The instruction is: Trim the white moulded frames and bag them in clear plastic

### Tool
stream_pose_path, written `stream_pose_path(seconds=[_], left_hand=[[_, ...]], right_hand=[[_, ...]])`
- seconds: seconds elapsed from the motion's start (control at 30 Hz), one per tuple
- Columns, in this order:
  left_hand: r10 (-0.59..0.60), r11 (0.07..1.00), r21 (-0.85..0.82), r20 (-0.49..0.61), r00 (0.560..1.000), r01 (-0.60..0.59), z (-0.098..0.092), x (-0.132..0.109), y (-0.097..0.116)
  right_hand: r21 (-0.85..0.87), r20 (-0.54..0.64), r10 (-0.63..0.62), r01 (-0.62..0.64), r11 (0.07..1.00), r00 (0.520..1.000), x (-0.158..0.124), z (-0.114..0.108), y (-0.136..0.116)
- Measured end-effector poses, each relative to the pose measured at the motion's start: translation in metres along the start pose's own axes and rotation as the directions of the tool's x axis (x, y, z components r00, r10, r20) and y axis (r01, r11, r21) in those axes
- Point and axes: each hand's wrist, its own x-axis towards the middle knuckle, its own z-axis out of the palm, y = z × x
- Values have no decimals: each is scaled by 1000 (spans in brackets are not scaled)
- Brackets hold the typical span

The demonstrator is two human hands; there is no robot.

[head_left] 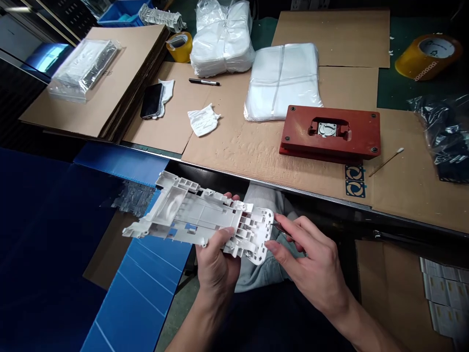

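Note:
A white moulded plastic frame [208,215] with ribs, slots and clips lies tilted above my lap. My left hand [219,259] grips it by its near edge, thumb on top and fingertips showing at the far edge. My right hand [311,254] is at the frame's rounded, perforated right end. Between its thumb and fingers is a thin dark tool [281,228], its tip at the end edge of the frame. Most of the tool is hidden by the fingers, so its exact kind cannot be made out.
On the cardboard-covered bench are a red block fixture [330,132], a cotton swab [386,162], wrapped white stacks [284,78], a pen [204,82], a phone [151,101] and a tape roll [428,55]. Below left stands a blue corrugated box [146,288]. The bench edge [256,178] runs just beyond the frame.

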Motion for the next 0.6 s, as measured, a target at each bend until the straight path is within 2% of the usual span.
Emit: stream_pose_path(seconds=[0.13, 0.37, 0.6], left_hand=[[38, 999, 11, -17, 999, -38, 1, 0, 1], [27, 999, 25, -25, 999, -26, 0, 1, 0], [34, 999, 34, -13, 999, -33, 0, -2, -3]], right_hand=[[-25, -13, -20, 20, 1000, 1000, -2, 2, 3], [-14, -15, -48, 48, 999, 999, -3, 2, 5], [25, -32, -4, 5, 1000, 999, -1, 2, 6]])
